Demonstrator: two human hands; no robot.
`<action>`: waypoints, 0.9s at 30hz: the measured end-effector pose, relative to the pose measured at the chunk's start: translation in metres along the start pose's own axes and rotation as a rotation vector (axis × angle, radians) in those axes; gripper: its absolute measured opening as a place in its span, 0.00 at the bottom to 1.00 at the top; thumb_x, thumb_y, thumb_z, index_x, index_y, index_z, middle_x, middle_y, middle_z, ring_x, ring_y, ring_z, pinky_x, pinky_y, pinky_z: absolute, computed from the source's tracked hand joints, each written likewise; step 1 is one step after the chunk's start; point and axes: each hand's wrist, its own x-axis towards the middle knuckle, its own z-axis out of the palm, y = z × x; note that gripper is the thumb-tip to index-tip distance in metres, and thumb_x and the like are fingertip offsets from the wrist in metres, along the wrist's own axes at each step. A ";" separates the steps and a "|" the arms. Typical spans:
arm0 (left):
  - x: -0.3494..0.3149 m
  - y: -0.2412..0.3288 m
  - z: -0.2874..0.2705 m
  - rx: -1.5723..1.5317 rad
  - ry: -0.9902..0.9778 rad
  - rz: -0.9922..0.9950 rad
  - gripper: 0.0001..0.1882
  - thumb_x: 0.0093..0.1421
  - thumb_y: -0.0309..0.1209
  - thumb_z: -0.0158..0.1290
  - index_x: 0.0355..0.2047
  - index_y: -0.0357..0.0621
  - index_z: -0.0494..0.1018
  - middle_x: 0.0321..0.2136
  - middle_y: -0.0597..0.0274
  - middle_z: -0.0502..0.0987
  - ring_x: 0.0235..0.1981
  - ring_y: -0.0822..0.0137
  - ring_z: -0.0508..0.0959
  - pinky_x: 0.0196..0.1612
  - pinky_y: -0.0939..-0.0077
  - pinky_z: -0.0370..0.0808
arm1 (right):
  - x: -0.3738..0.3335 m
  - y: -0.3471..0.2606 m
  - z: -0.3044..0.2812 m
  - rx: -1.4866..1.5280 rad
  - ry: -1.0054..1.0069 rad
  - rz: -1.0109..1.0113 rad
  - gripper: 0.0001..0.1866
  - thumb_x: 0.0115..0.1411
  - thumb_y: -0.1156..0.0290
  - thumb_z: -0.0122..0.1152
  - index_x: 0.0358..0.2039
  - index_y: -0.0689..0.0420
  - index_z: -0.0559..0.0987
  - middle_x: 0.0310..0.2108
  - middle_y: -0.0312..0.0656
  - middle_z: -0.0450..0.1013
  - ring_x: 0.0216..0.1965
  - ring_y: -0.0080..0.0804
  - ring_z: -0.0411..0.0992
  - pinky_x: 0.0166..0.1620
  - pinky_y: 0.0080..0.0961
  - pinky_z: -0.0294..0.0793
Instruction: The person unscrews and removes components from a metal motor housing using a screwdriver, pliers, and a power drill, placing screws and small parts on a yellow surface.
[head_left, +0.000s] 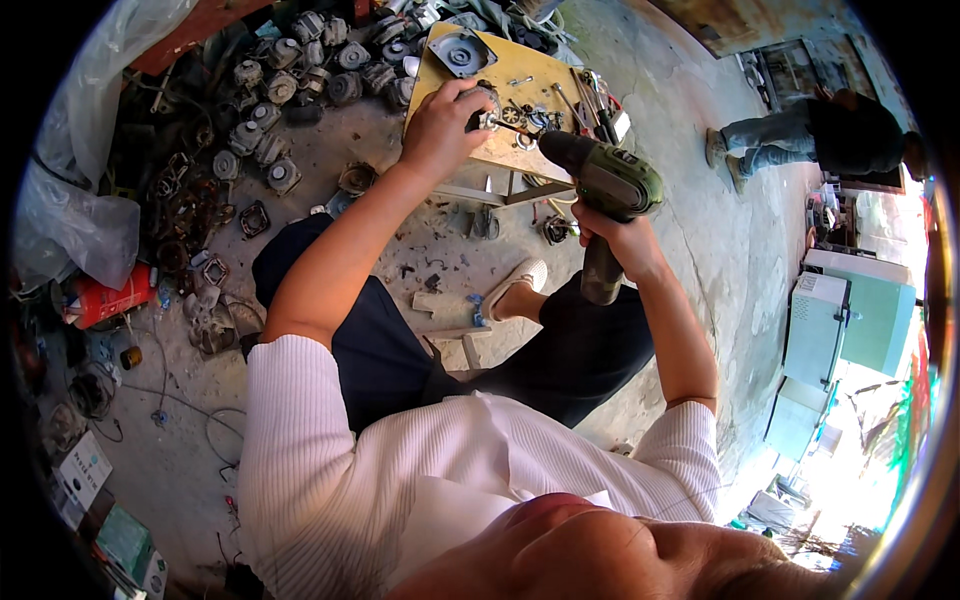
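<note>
My left hand (440, 130) is closed around a small round metal motor part (487, 112), holding it up over the near edge of a low yellow table (545, 72). In my right hand (622, 240) is a green and black cordless drill (618, 180), gripped by its handle. Its long bit points left and reaches the motor part; whether it sits in a screw is too small to tell. A square grey metal housing (462, 52) lies on the table's far left corner. Small metal pieces (515, 114) and hand tools (592, 105) are on the tabletop too.
Many old motors (285, 88) are heaped on the floor at the far left. Loose wires and a red box (112, 298) lie farther left, near plastic sheeting (80, 220). Another person (850, 135) stands at the far right, beyond pale cabinets (815, 325).
</note>
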 end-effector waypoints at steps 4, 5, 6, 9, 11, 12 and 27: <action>0.000 0.000 -0.001 0.021 0.000 -0.007 0.17 0.47 0.33 0.67 0.38 0.52 0.76 0.52 0.60 0.73 0.51 0.53 0.74 0.52 0.63 0.72 | -0.001 0.000 0.002 0.005 0.008 -0.002 0.08 0.57 0.71 0.65 0.35 0.59 0.76 0.26 0.33 0.71 0.24 0.22 0.69 0.29 0.24 0.70; 0.000 0.001 -0.001 0.022 0.002 -0.005 0.17 0.47 0.33 0.67 0.38 0.52 0.76 0.52 0.59 0.73 0.51 0.53 0.74 0.53 0.62 0.72 | -0.001 0.000 0.002 0.013 0.009 -0.001 0.08 0.57 0.71 0.64 0.35 0.59 0.76 0.26 0.33 0.71 0.24 0.22 0.69 0.29 0.24 0.70; 0.000 0.001 -0.001 0.021 -0.001 -0.008 0.17 0.47 0.33 0.67 0.38 0.52 0.76 0.53 0.59 0.73 0.51 0.53 0.74 0.53 0.62 0.72 | -0.002 0.002 0.002 0.021 0.009 0.000 0.08 0.57 0.71 0.64 0.35 0.59 0.76 0.26 0.33 0.71 0.24 0.22 0.69 0.29 0.24 0.70; 0.000 0.001 -0.001 0.022 0.001 -0.008 0.17 0.47 0.33 0.67 0.38 0.53 0.76 0.53 0.59 0.73 0.51 0.52 0.74 0.52 0.62 0.72 | -0.002 0.002 0.003 0.007 0.007 -0.021 0.08 0.57 0.71 0.64 0.35 0.59 0.76 0.26 0.33 0.71 0.24 0.22 0.69 0.30 0.24 0.70; 0.000 0.000 0.000 0.019 0.011 0.001 0.17 0.46 0.33 0.67 0.37 0.55 0.75 0.52 0.59 0.72 0.50 0.51 0.74 0.51 0.62 0.73 | -0.002 0.001 0.004 0.010 0.008 -0.024 0.08 0.57 0.71 0.64 0.35 0.59 0.76 0.26 0.33 0.71 0.24 0.22 0.69 0.30 0.24 0.70; 0.000 0.000 0.000 0.018 0.009 0.001 0.17 0.46 0.33 0.67 0.37 0.55 0.75 0.52 0.58 0.72 0.50 0.50 0.74 0.51 0.61 0.73 | -0.002 0.001 0.004 0.025 0.009 -0.016 0.08 0.57 0.71 0.64 0.35 0.59 0.76 0.26 0.33 0.71 0.24 0.22 0.69 0.30 0.24 0.70; 0.001 0.002 -0.003 0.041 -0.033 -0.041 0.18 0.48 0.35 0.66 0.40 0.51 0.76 0.54 0.58 0.72 0.51 0.52 0.74 0.53 0.62 0.71 | -0.005 0.010 0.006 0.067 0.043 -0.009 0.13 0.56 0.75 0.63 0.42 0.58 0.76 0.28 0.33 0.71 0.25 0.23 0.69 0.30 0.25 0.71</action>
